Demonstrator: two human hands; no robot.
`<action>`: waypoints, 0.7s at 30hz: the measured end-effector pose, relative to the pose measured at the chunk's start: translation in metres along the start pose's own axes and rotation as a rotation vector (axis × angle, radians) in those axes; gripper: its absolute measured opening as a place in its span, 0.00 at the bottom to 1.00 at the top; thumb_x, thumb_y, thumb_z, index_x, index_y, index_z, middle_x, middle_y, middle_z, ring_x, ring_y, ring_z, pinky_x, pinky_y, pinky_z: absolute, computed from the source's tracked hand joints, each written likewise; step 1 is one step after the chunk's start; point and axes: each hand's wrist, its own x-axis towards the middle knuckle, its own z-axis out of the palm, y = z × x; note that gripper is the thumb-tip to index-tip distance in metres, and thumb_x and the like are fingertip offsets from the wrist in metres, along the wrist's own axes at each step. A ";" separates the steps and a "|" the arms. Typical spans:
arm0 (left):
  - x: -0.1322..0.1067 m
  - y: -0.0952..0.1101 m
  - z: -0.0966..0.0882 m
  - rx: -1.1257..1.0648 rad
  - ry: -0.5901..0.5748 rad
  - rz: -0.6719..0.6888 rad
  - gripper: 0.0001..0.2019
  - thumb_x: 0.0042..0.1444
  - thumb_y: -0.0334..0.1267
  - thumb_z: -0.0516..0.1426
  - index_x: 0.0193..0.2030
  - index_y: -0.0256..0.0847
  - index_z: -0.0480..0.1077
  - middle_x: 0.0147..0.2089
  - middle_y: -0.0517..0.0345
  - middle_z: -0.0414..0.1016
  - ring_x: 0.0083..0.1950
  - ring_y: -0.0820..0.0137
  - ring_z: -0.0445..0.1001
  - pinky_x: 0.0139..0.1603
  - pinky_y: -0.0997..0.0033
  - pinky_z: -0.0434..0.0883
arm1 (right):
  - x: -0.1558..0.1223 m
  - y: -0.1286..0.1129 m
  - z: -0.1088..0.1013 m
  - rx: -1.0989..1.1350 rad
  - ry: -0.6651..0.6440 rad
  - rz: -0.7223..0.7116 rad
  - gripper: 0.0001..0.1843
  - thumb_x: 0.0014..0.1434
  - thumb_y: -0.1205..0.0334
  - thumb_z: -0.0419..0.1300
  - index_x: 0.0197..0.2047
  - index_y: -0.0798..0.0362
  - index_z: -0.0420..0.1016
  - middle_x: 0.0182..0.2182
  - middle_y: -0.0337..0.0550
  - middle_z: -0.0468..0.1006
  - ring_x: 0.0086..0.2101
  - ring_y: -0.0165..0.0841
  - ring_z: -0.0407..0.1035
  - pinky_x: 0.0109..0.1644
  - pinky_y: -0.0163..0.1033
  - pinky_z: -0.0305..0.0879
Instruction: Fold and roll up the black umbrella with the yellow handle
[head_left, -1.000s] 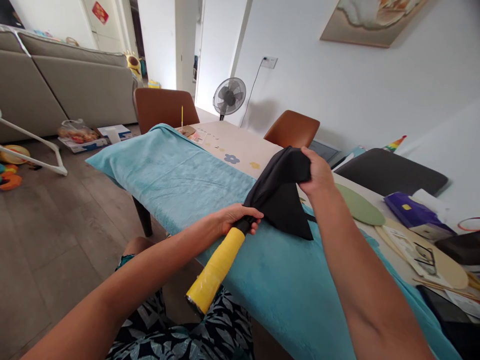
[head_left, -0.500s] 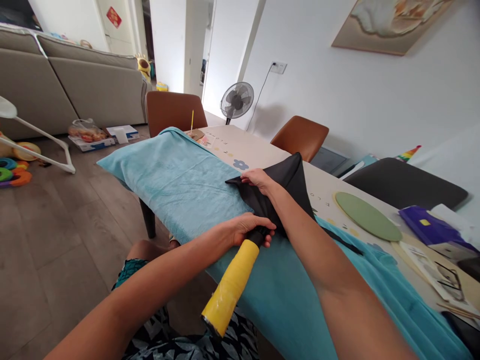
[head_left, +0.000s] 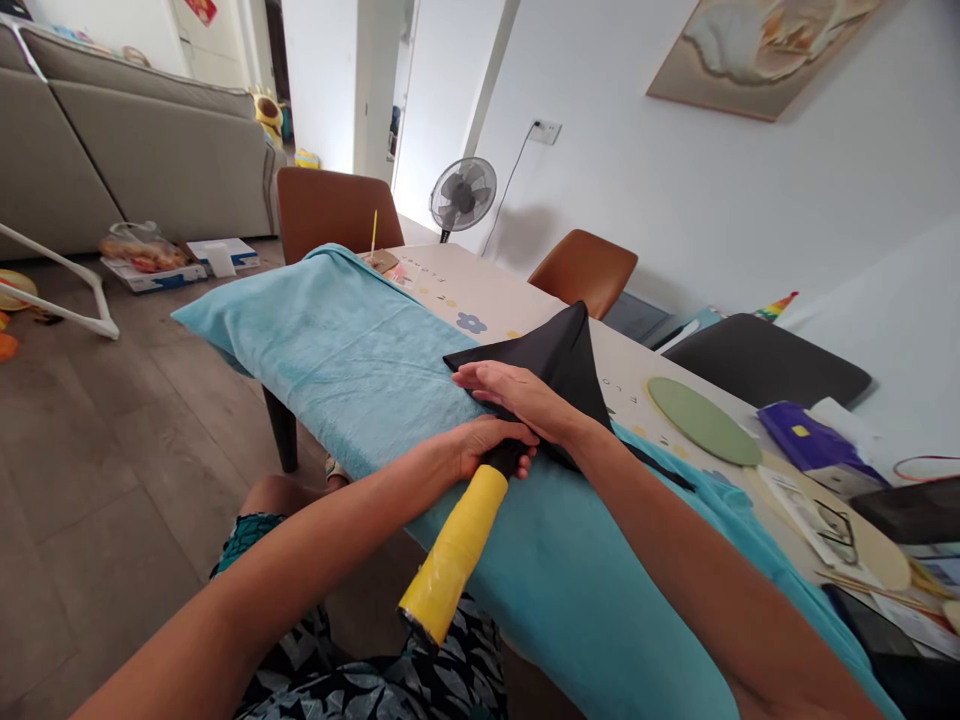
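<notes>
My left hand [head_left: 480, 442] grips the black umbrella [head_left: 505, 459] above its yellow handle [head_left: 455, 550] — likely to steady it. Just beyond, my right hand [head_left: 517, 396] lies flat over the canopy [head_left: 559, 345], unclenched.

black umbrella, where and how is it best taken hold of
Probably by its yellow handle, wrapped from the wearer's side: it is thick, roughly cylindrical, and slants down toward the lap with no hand on it. The left hand grips the black neck just above; the right hand lies over the black fabric.
</notes>
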 end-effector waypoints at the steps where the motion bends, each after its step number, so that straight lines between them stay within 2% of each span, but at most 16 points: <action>1: 0.000 0.000 -0.001 -0.002 -0.004 0.007 0.04 0.50 0.25 0.54 0.25 0.33 0.65 0.22 0.59 0.67 0.20 0.77 0.66 0.19 0.77 0.68 | -0.008 -0.006 0.002 0.102 0.016 -0.012 0.19 0.61 0.52 0.48 0.49 0.52 0.70 0.49 0.46 0.73 0.50 0.36 0.66 0.54 0.43 0.60; 3: 0.001 0.000 -0.001 -0.012 -0.013 -0.009 0.04 0.50 0.25 0.54 0.26 0.32 0.65 0.22 0.59 0.67 0.20 0.77 0.66 0.20 0.77 0.68 | -0.020 -0.016 0.002 0.185 0.103 -0.050 0.19 0.62 0.50 0.48 0.50 0.50 0.68 0.50 0.46 0.72 0.51 0.35 0.66 0.54 0.44 0.61; 5: 0.000 0.000 -0.002 -0.032 -0.014 -0.045 0.05 0.50 0.25 0.53 0.25 0.32 0.65 0.22 0.58 0.67 0.20 0.77 0.66 0.20 0.77 0.69 | -0.028 -0.017 -0.007 0.125 0.256 -0.082 0.18 0.61 0.51 0.50 0.49 0.50 0.68 0.50 0.45 0.72 0.50 0.35 0.66 0.54 0.44 0.61; 7: -0.001 0.001 -0.002 -0.057 -0.011 -0.076 0.06 0.51 0.25 0.53 0.24 0.31 0.65 0.23 0.58 0.66 0.20 0.77 0.66 0.20 0.77 0.69 | -0.035 -0.009 -0.023 0.037 0.439 -0.062 0.16 0.59 0.52 0.52 0.47 0.51 0.69 0.48 0.45 0.73 0.48 0.35 0.68 0.52 0.44 0.63; 10: -0.003 0.001 0.000 -0.079 0.007 -0.090 0.05 0.51 0.25 0.53 0.25 0.31 0.64 0.23 0.58 0.66 0.20 0.78 0.65 0.19 0.77 0.68 | -0.049 0.018 -0.056 -0.058 0.705 0.087 0.13 0.56 0.57 0.55 0.42 0.54 0.71 0.40 0.46 0.76 0.41 0.34 0.72 0.44 0.40 0.67; 12: -0.004 0.002 0.001 -0.076 0.022 -0.086 0.05 0.51 0.25 0.53 0.25 0.32 0.64 0.23 0.58 0.66 0.20 0.78 0.65 0.19 0.78 0.68 | -0.064 0.039 -0.075 -0.083 0.824 0.237 0.09 0.54 0.60 0.55 0.35 0.56 0.72 0.33 0.46 0.77 0.31 0.31 0.73 0.36 0.36 0.68; 14: -0.005 0.002 0.002 -0.065 0.034 -0.082 0.06 0.51 0.25 0.53 0.25 0.32 0.64 0.23 0.58 0.66 0.20 0.78 0.65 0.19 0.77 0.68 | -0.081 0.058 -0.087 -0.113 0.835 0.401 0.07 0.53 0.62 0.56 0.30 0.57 0.72 0.28 0.45 0.76 0.25 0.28 0.70 0.29 0.33 0.66; 17: -0.007 0.002 0.004 -0.053 0.043 -0.081 0.05 0.51 0.25 0.53 0.25 0.32 0.64 0.23 0.57 0.66 0.20 0.77 0.65 0.19 0.77 0.68 | -0.102 0.078 -0.088 -0.193 0.746 0.622 0.08 0.52 0.62 0.56 0.27 0.58 0.71 0.28 0.47 0.76 0.23 0.27 0.68 0.23 0.30 0.62; 21: -0.007 0.002 0.004 -0.050 0.049 -0.085 0.05 0.52 0.25 0.53 0.25 0.32 0.64 0.23 0.58 0.66 0.20 0.78 0.65 0.19 0.77 0.68 | -0.111 0.091 -0.078 -0.287 0.681 0.740 0.15 0.54 0.52 0.54 0.29 0.57 0.71 0.30 0.49 0.76 0.22 0.28 0.67 0.20 0.31 0.61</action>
